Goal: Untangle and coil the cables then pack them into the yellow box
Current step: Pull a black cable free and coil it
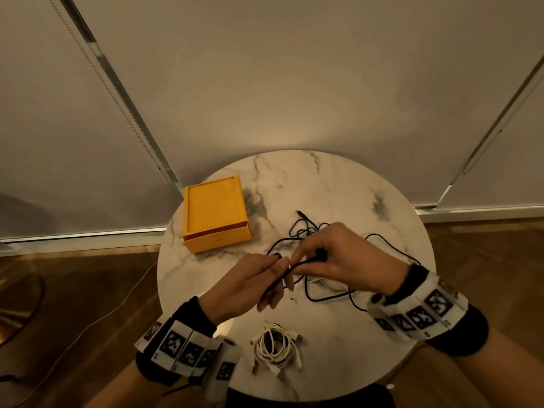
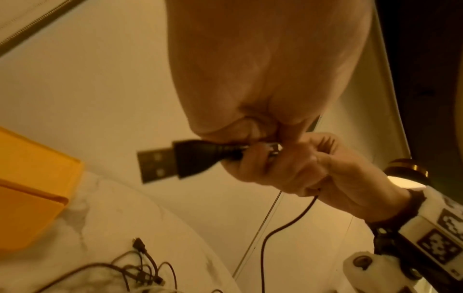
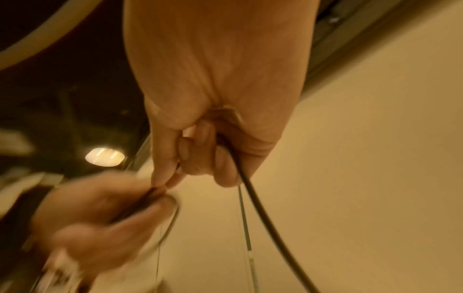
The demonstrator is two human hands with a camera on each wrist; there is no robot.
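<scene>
A black cable lies in a loose tangle on the round marble table, with loops trailing toward the right edge. Both hands hold it just above the table. My left hand pinches it close to its black USB plug, which points toward the yellow box. My right hand grips the same cable right beside the left, and the cable drops away from its curled fingers. A coiled white cable lies near the front edge. The yellow box stands at the back left.
Another white cable lies on the table, partly hidden under my hands and the black loops. The table is small and its edge is close on every side. Wooden floor and pale blinds surround it.
</scene>
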